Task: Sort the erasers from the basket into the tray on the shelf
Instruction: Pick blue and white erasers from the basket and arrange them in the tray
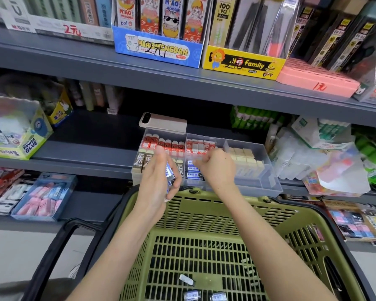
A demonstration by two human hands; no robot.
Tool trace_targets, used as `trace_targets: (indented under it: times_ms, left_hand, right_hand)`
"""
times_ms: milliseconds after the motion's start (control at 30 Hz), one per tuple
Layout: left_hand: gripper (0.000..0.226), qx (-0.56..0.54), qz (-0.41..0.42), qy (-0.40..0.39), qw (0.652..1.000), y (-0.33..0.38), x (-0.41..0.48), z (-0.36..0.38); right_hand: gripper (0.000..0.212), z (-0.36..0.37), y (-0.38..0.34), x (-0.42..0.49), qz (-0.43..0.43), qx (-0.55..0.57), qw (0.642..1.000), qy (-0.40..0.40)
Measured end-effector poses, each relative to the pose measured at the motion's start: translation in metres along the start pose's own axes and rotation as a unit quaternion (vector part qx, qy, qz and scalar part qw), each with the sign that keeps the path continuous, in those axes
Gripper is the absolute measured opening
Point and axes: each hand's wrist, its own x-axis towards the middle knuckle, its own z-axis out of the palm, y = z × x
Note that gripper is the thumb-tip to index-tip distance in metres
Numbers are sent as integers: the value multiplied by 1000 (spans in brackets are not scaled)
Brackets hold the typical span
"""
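A clear plastic tray [267, 172] stands on the grey shelf, split into compartments with red, 2B, blue-black and cream erasers. My left hand [156, 179] hovers at the tray's front left and holds a few blue-and-white erasers [169, 174] in curled fingers. Over the middle compartment my right hand [217, 166] has its fingers curled down among the blue-black erasers [193, 171]; what the fingertips hold is hidden. Below, the green basket [204, 213] has three erasers [191, 295] lying on its bottom.
A pink phone [163, 122] lies behind the tray. Glue boxes [15, 131] stand at left, bagged glue sticks [302, 153] at right. Above runs a shelf edge [182, 83] with display boxes. The basket's black handle [52, 253] hangs at lower left.
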Motion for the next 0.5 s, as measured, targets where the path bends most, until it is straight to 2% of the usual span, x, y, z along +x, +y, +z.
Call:
trace_targets:
  times_ms: [100, 167, 233, 300, 367, 433, 500]
  left_hand:
    - [52, 11, -1, -9, 1000, -1, -1, 0]
    - [53, 3, -8, -8, 1000, -3, 0, -1]
    - [55, -17, -10, -11, 1000, -5, 2, -2]
    - [58, -16, -8, -21, 1000, -7, 4, -4]
    - [60, -15, -21, -41, 999, -8, 4, -3]
    - [69, -42, -66, -47, 996, -10, 2, -1]
    - [75, -66, -101, -40, 992, -12, 2, 1]
  right_hand:
    - [34, -5, -2, -2, -1, -60, 998, -17]
    - [33, -13, -4, -6, -28, -79, 996, -2]
    - [30, -24, -8, -18, -80, 36, 996, 17]
    - [23, -37, -16, -38, -133, 224, 965, -9]
    - [6, -45, -25, -55, -171, 286, 941, -65]
    - [30, -46, -29, -62, -216, 225, 943, -118]
    - [41, -48, -31, -64, -241, 172, 942, -160]
